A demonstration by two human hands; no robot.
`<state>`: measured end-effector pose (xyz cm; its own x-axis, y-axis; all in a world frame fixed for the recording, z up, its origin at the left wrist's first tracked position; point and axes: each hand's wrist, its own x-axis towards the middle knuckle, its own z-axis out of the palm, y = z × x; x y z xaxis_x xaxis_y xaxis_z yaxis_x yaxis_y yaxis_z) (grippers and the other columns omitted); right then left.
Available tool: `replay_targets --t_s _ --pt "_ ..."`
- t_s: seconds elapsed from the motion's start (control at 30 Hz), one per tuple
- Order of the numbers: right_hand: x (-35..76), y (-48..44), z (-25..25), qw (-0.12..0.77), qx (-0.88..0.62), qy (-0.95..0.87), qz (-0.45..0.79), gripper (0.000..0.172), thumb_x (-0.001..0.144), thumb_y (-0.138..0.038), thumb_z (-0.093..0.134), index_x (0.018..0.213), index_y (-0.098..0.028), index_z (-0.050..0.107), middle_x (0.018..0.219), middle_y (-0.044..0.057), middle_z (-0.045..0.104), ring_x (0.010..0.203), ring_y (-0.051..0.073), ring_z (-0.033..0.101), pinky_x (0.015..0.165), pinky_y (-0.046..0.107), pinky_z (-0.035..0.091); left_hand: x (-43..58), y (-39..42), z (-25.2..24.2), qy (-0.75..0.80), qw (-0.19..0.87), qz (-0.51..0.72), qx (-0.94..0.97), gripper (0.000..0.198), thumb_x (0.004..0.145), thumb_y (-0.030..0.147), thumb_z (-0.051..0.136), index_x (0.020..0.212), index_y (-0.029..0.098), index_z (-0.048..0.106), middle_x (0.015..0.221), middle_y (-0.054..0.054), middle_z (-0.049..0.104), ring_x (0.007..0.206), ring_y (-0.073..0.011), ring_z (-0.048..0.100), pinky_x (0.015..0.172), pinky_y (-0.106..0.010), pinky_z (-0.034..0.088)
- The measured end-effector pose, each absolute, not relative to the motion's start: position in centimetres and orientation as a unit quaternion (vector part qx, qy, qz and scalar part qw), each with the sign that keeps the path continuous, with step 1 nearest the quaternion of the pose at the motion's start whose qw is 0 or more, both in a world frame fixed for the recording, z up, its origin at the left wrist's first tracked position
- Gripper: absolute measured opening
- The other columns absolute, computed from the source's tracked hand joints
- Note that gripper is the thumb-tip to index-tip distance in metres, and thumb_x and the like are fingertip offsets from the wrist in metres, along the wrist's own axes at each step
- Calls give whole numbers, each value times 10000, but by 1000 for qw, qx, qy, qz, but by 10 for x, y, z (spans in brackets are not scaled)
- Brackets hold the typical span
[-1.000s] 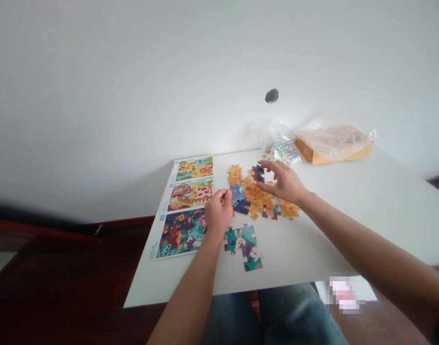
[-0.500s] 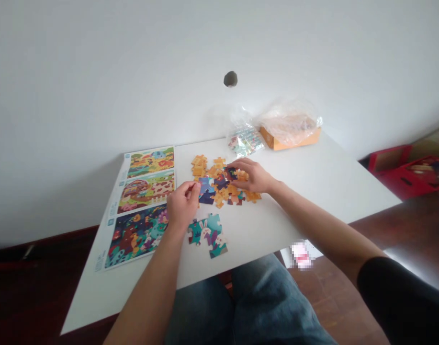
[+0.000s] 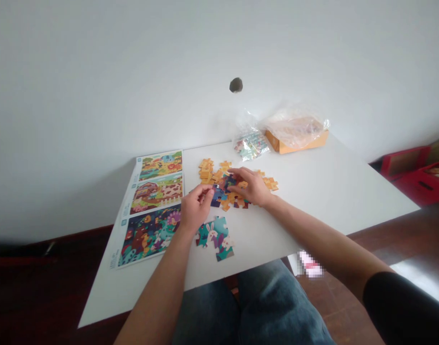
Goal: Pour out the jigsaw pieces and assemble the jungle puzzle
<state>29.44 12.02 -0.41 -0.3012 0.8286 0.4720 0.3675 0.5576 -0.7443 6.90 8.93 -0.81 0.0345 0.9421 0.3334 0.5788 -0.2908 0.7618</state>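
My left hand (image 3: 196, 207) is closed in a pinch at the edge of a blue puzzle piece (image 3: 216, 196). Across from it, the thumb and fingers of my right hand (image 3: 253, 187) curve round a dark, patterned puzzle piece (image 3: 228, 182) over the pile. Loose pieces, many showing their orange-yellow backs (image 3: 206, 168), lie around and under both hands. Nearer the table's front edge is a small joined section with a white rabbit (image 3: 211, 235) on teal. Left of my left hand lies the printed picture sheet (image 3: 156, 191) with three scenes; my forearm covers part of its lower edge.
A clear bag of puzzle pieces (image 3: 253, 144) sits at the back of the white table (image 3: 334, 191). Beside it stands an orange box (image 3: 301, 143) under clear plastic. The wall rises behind. Red containers (image 3: 408, 179) are on the right, beyond the table edge.
The view has shifted, so the table appears further right and slightly lower. Both hands stay at the pile; the right fingers have moved onto the patterned piece, near the left hand's pinch.
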Motion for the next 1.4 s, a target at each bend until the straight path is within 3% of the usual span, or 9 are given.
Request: replay_targets --t_s 0.2,0.4,0.63,0.87,1.1,1.27,1.4 --pt "287 123 -9 466 -420 -570 531 436 762 -536 748 996 -172 692 689 8 702 623 173 664 642 320 566 71 87 -9 541 253 428 678 277 915 419 571 993 189 704 927 -59 745 760 -177 650 652 -258 475" --pt "285 115 8 459 -419 -502 601 476 728 -612 748 936 -186 701 720 33 738 613 201 706 553 312 579 70 89 -11 542 285 459 643 291 897 434 588 978 181 706 899 -59 738 777 -183 661 681 -264 496" --pt "286 116 1 481 -438 -527 547 496 787 -626 684 987 -171 694 698 4 684 545 142 622 484 262 525 69 92 -11 535 326 506 593 287 858 421 642 970 166 710 891 -66 733 791 -184 675 703 -261 513" --pt "294 122 -4 514 -479 -566 432 491 901 -620 534 1100 -199 689 740 1 662 584 136 588 517 252 512 69 91 -8 523 404 530 531 303 852 451 642 950 166 676 625 19 585 459 -90 485 427 -213 363" --pt "308 130 2 557 -540 -509 374 421 812 -557 686 1013 -190 730 622 -4 644 424 114 482 383 242 385 66 94 -8 516 442 572 460 310 829 488 666 900 189 619 696 32 561 450 -57 472 390 -183 366" --pt "293 122 -8 478 -493 -594 420 392 838 -508 679 1096 -218 732 796 23 741 574 164 629 542 297 535 73 84 3 431 631 430 481 365 787 484 727 928 166 618 746 -25 639 559 -142 625 371 -209 438" --pt "288 115 -6 383 -430 -719 390 377 906 -466 618 1203 -248 700 958 48 767 750 201 692 732 366 584 79 82 4 443 635 399 492 381 770 486 750 880 145 621 683 -33 647 554 -172 659 397 -233 492"
